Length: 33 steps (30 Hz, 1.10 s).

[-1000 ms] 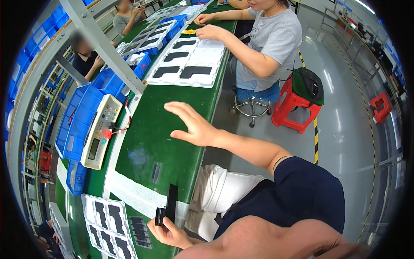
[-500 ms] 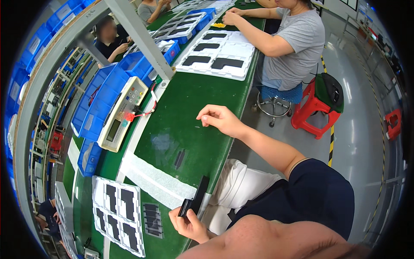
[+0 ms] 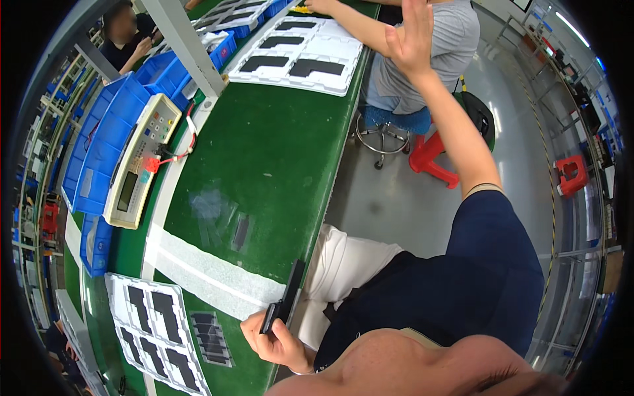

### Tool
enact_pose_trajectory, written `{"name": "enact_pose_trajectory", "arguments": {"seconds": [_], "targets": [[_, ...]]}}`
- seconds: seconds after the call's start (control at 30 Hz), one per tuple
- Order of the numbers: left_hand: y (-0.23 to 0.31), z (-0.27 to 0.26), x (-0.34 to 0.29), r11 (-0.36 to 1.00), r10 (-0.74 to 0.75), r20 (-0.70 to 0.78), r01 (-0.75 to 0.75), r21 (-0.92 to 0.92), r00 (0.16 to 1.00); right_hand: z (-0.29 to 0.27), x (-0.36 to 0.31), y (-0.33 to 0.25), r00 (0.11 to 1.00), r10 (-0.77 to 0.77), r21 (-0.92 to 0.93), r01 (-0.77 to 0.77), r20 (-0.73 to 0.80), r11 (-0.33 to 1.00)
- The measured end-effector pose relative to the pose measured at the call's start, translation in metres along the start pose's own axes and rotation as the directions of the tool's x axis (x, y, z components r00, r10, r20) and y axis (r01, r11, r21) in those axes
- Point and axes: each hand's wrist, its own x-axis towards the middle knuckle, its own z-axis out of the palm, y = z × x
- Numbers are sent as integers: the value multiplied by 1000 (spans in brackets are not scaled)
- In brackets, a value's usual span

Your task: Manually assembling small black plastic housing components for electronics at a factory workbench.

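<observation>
My left hand (image 3: 281, 343) is closed around a long black bar-shaped part (image 3: 288, 294) with a thicker block at its lower end. It holds the part tilted at the table's near edge, beside a white strip (image 3: 211, 272) laid across the green table top (image 3: 264, 145). Raised away from the table, my right hand (image 3: 411, 43) is open with its fingers stretched and nothing in it. In the picture it overlaps a co-worker's grey shirt (image 3: 449, 39); whether they touch I cannot tell. A white tray (image 3: 177, 310) of black L-shaped parts lies near my left hand.
Another white tray (image 3: 284, 79) with black L-shaped parts lies up the table. A cream tester (image 3: 142, 162) with red and black leads stands by blue bins (image 3: 105, 142). A metal post (image 3: 185, 46) rises there. A co-worker sits on a blue stool (image 3: 396, 120) beside a red stool (image 3: 432, 158).
My right hand has lifted from over the table, up and to the right, and its curled fingers have straightened. My left hand still holds the black part. The whole view has shifted.
</observation>
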Motion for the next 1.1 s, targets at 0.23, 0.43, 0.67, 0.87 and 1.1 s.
{"name": "enact_pose_trajectory", "arguments": {"seconds": [0.23, 0.43, 0.67, 0.87, 1.1], "targets": [[-8, -8, -10, 998, 46, 27, -45, -35, 999, 28, -74, 25, 846, 239, -83, -227, 477, 970], [-5, -17, -6, 999, -16, 130, 22, -45, 991, -7, -35, -151, 827, 96, 602, -478, 554, 640], [-18, -16, -17, 990, 82, 34, -78, -119, 996, -3, -38, -226, 782, -59, 758, -579, 621, 301], [-20, -12, -18, 976, 108, 101, -86, -201, 989, -7, -63, -246, 499, -401, 584, -289, 768, 758], [-31, -26, -20, 986, -1, 241, 40, -159, 970, -8, -55, -245, 545, -423, 632, -279, 724, 723]]}}
